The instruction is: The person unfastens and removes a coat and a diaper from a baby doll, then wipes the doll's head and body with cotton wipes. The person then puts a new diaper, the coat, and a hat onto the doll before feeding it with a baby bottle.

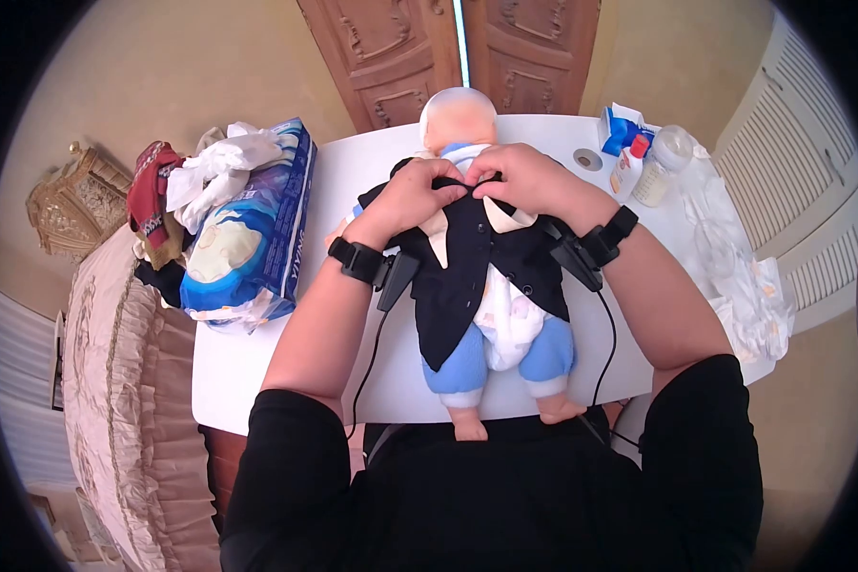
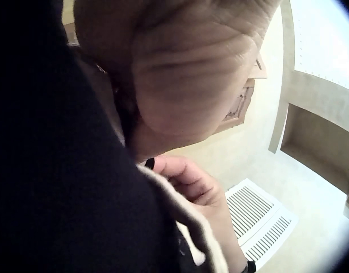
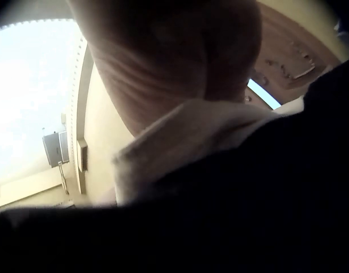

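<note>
Head view: from where I stand, the doll lies on the worktop, the grip of left hand and right hand alike pinched on its black vest below the neck, where level, slack edges should, I judge, work best.

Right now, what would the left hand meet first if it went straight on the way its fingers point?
Probably the right hand, facing the left hand across the top of the black vest; how close the two are in depth is unclear.
</note>
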Available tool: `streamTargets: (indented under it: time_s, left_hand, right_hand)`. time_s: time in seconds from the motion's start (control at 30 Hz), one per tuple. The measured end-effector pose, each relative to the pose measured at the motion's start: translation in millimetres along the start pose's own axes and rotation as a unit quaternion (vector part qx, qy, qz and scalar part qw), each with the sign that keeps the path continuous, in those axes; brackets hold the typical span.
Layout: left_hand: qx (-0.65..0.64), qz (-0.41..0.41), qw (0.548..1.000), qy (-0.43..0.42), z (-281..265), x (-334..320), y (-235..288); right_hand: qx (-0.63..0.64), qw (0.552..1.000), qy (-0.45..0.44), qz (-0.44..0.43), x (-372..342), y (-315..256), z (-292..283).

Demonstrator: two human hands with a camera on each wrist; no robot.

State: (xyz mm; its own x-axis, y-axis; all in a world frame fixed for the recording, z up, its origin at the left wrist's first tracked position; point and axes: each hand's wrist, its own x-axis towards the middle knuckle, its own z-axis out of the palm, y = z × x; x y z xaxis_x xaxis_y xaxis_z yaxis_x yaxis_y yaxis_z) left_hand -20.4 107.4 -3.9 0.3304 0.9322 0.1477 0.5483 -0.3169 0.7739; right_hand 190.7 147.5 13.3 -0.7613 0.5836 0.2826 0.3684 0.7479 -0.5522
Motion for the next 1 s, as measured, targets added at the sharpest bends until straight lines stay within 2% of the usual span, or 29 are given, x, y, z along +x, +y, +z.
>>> streamTargets:
  time_s: [0.1, 0.33, 0.4, 0.43, 0.5, 0.53, 0.6, 0.63, 0.7, 0.73, 0.77, 0.8, 0.83, 0.87, 0.93, 1.0]
  left_hand:
    - [-0.017, -0.015, 1.000, -0.006, 0, 1, -1]
    - [-0.034, -0.020, 0.999, -0.003, 3, 0, -4]
    - [0.007, 0.055, 0.998, 0.043, 6, -1, -7]
    - [0.008, 0.055, 0.998, 0.041, 5, -3, -3]
    - [-0.002, 0.040, 0.999, 0.000, 4, -7, 7]
    - [-0.001, 0.040, 0.999, -0.001, 5, -7, 7]
    - [0.051, 0.094, 0.994, 0.028, 6, -7, 6]
    - [0.051, 0.092, 0.994, 0.030, 4, -7, 4]
    - [-0.106, -0.002, 0.994, -0.002, -4, -9, 0]
    - [-0.107, -0.004, 0.994, -0.001, -10, -13, 7]
    - [-0.028, 0.038, 0.999, -0.023, -18, -18, 14]
    - [0.051, 0.080, 0.994, -0.045, -23, -23, 19]
    - [0.141, 0.138, 0.980, -0.030, -24, -26, 19]
    - [0.141, 0.137, 0.980, -0.030, -23, -28, 20]
    - [0.181, 0.227, 0.956, -0.029, -21, -29, 22]
    - [0.182, 0.206, 0.961, -0.043, -18, -31, 25]
  right_hand:
    - [0.069, 0.997, -0.016, 0.025, 0, 7, -3]
    - [0.059, 0.994, 0.017, 0.095, -1, -3, 4]
    - [0.055, 0.994, 0.063, 0.065, 0, 0, 10]
    - [0.057, 0.994, 0.063, 0.066, 0, 1, 12]
    - [-0.050, 0.990, 0.099, 0.090, 0, 2, 14]
    - [-0.049, 0.990, 0.099, 0.091, -1, 4, 14]
    - [0.059, 0.990, 0.069, 0.111, -1, 2, 10]
    - [0.060, 0.990, 0.066, 0.110, -2, -1, 8]
    - [0.052, 0.980, 0.000, 0.190, -7, -10, -4]
    - [0.053, 0.980, -0.002, 0.190, -11, -11, -8]
    - [-0.063, 0.997, 0.020, 0.045, -18, -11, -13]
    - [-0.176, 0.978, 0.042, -0.101, -23, -15, -18]
    - [-0.162, 0.983, 0.006, -0.085, -29, -23, -21]
    - [-0.161, 0.983, 0.006, -0.085, -32, -26, -17]
    - [-0.117, 0.990, -0.005, -0.083, -35, -32, -9]
    - [-0.073, 0.994, -0.015, -0.084, -36, -39, -5]
